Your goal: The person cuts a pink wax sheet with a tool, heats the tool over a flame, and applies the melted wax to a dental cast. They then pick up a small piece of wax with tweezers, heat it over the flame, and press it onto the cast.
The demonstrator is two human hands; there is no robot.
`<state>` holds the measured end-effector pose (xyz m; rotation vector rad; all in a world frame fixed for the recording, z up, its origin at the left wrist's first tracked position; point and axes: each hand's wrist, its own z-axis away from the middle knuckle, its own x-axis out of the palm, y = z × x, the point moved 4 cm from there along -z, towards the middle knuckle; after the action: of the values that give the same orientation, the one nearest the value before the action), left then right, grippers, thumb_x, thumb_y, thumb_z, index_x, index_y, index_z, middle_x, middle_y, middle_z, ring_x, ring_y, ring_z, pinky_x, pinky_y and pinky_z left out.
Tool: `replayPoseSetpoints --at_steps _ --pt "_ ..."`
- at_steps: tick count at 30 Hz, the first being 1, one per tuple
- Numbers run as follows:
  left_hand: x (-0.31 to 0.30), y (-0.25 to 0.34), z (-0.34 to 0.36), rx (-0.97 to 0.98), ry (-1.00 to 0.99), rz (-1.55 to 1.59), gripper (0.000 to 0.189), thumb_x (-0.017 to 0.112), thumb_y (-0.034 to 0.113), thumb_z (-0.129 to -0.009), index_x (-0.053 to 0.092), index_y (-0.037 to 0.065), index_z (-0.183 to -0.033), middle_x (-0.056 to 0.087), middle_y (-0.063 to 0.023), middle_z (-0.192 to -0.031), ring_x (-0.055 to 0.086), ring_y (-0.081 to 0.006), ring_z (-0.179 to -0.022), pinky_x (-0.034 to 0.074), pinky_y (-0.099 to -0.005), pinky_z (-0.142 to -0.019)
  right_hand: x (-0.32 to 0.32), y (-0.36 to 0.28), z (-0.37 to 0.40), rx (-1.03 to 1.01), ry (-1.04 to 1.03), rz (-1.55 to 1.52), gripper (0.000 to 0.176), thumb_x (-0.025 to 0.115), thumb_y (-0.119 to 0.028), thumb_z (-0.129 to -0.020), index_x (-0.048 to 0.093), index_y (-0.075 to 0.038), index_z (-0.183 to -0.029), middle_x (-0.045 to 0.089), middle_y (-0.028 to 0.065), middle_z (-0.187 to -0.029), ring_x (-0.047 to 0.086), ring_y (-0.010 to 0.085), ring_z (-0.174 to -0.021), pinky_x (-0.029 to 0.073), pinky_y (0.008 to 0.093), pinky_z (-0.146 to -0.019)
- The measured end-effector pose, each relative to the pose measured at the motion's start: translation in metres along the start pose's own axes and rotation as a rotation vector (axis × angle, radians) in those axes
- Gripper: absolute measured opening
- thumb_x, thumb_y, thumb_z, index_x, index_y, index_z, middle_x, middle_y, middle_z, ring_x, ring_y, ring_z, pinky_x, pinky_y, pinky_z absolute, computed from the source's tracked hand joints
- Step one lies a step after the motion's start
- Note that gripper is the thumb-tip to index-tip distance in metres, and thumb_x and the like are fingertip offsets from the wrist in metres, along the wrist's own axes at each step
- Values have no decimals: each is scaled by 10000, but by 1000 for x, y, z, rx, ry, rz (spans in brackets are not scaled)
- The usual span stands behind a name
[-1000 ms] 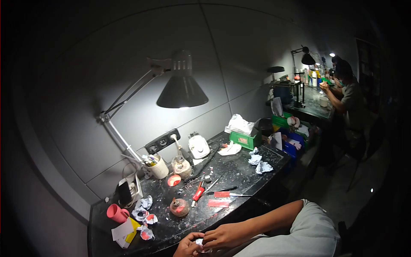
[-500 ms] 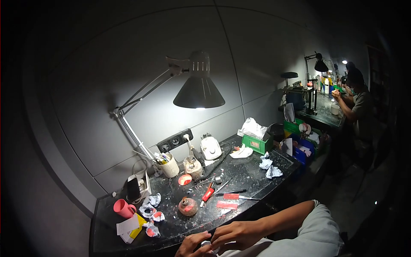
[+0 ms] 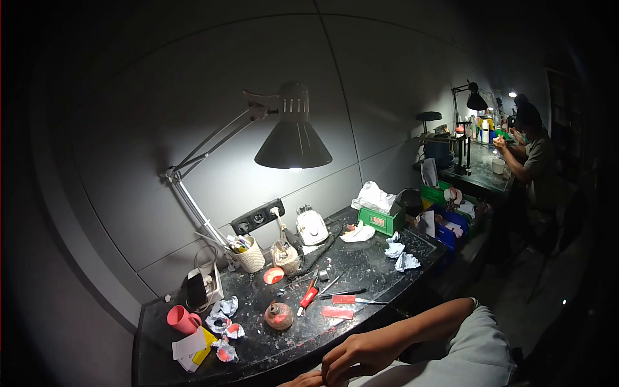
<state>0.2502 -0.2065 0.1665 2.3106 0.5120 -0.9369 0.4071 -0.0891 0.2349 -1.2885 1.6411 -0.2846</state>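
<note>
My right hand (image 3: 354, 353) is at the bottom edge, in front of the table's near edge. Its fingers curl down and inward around something I cannot make out. Touching or almost touching it, my left hand (image 3: 304, 380) is mostly cut off by the frame, so its fingers are hidden. Nearest on the table is a round, reddish-brown stained pot (image 3: 278, 316) with a small neck. Right of it lie two flat red strips (image 3: 338, 313), a red-handled cutter (image 3: 308, 297) and a thin dark tool (image 3: 348, 292).
A desk lamp (image 3: 294, 143) shines over the black table (image 3: 258, 351). Left are a pink mug (image 3: 183, 318), a yellow packet (image 3: 205, 348) and crumpled paper (image 3: 222, 307). Behind stand a pen cup (image 3: 249, 257), a white device (image 3: 312, 227) and a green bin (image 3: 382, 220). A person (image 3: 538, 158) works at a farther bench.
My left hand has sunk mostly out of the frame, and the small whitish thing between my hands is now hidden. The whole view has shifted slightly.
</note>
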Motion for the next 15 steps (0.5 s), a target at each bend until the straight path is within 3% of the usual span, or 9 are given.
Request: replayPoseSetpoints --at_steps 7,9,10,15 --pt "-3 -17 14 -184 32 99 291 764 79 -889 606 -23 -1111 674 -179 -1117 705 -342 -1027 594 -435 -901 3 -9 -2 -83 74 175 158 720 -74 -927 656 -23 -1063 608 134 -1088 642 315 -1046 548 415 -887" --pt "-4 -22 18 -235 40 127 290 762 79 -891 605 -24 -1111 674 -179 -1116 705 -340 -1025 595 -434 -898 2 -20 -3 -259 192 470 283 774 -144 -897 650 -28 -1124 588 154 -1112 624 328 -1062 532 457 -962" --pt "-4 -25 19 -257 44 140 289 761 78 -891 604 -24 -1112 674 -179 -1115 706 -340 -1023 595 -433 -896 5 -20 0 -295 233 525 342 764 -155 -910 646 -10 -1197 594 172 -1135 624 343 -1078 502 507 -1031" --pt "-2 -34 22 -342 51 187 287 756 77 -895 601 -25 -1114 674 -179 -1111 706 -336 -1017 597 -432 -890 15 -6 10 -334 277 569 395 722 -126 -929 619 31 -1277 609 182 -1195 619 353 -1138 490 526 -1060"
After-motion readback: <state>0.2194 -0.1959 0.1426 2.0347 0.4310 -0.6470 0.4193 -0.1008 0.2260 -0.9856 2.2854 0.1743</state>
